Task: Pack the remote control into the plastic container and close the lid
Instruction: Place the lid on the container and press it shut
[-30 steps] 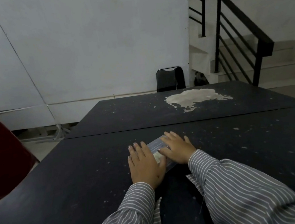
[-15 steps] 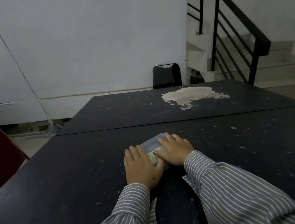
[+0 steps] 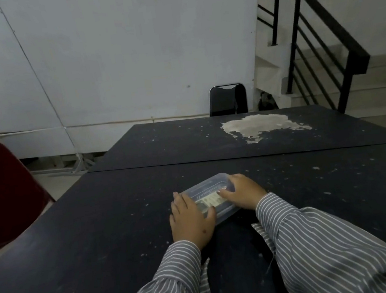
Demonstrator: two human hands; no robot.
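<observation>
A clear plastic container (image 3: 210, 185) lies on the dark table (image 3: 100, 230) in front of me, its lid on top. Through the lid I see the pale remote control (image 3: 209, 201) inside. My left hand (image 3: 191, 219) rests flat on the container's near left end, thumb on the lid. My right hand (image 3: 241, 195) presses on the right side of the lid, fingers spread over its far corner. Both hands cover much of the lid's edges.
A second dark table (image 3: 186, 142) with a large worn pale patch (image 3: 257, 125) butts against the far edge. A red chair (image 3: 1, 194) stands at the left, a black chair (image 3: 227, 99) at the far end, a staircase with black railing (image 3: 320, 40) at right.
My hands have slid apart along the lid, uncovering more of the container's middle and far end. The camera has shifted slightly.
</observation>
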